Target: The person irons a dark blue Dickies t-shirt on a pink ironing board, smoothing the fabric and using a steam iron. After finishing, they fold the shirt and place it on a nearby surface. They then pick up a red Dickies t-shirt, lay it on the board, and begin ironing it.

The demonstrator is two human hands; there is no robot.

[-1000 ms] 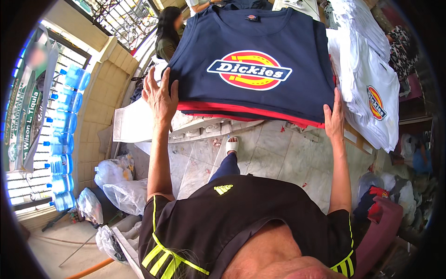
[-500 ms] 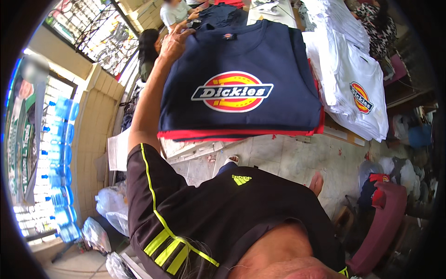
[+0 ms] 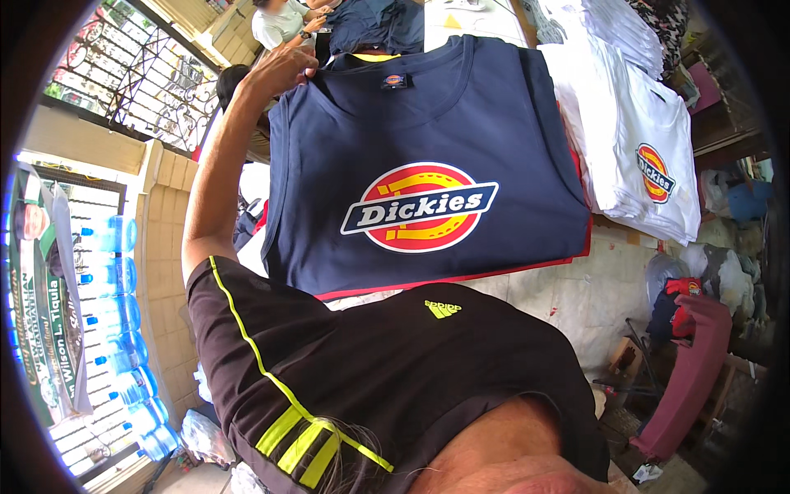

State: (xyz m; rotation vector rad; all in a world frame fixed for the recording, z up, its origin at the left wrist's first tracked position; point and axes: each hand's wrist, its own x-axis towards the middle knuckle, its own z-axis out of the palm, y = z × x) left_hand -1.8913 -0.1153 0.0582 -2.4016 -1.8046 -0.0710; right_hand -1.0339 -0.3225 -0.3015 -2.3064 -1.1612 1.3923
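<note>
A navy sleeveless shirt [image 3: 329, 156] with a red and yellow emblem lies face up on top of a pile, its neck at the far side. My left hand [image 3: 284, 70] reaches to the far left shoulder of this shirt, and its bent fingers grip the fabric there. The fingertips are partly hidden by the cloth. Red cloth [image 3: 362, 292] shows under the navy shirt along the near and right edges. My right hand is out of view.
Right of the pile stands a stack of white shirts [image 3: 609, 165] with a similar emblem. Dark cloth [image 3: 374, 29] lies beyond, near a co-worker [image 3: 284, 25]. Blue water bottles [image 3: 123, 313] line the left wall. A maroon padded piece [image 3: 683, 379] and plastic bags [image 3: 716, 276] are at right.
My left hand has moved a little left, and the navy shirt's left side reaches farther left and nearer to me. The view has shifted, and the pile sits closer to my body.
</note>
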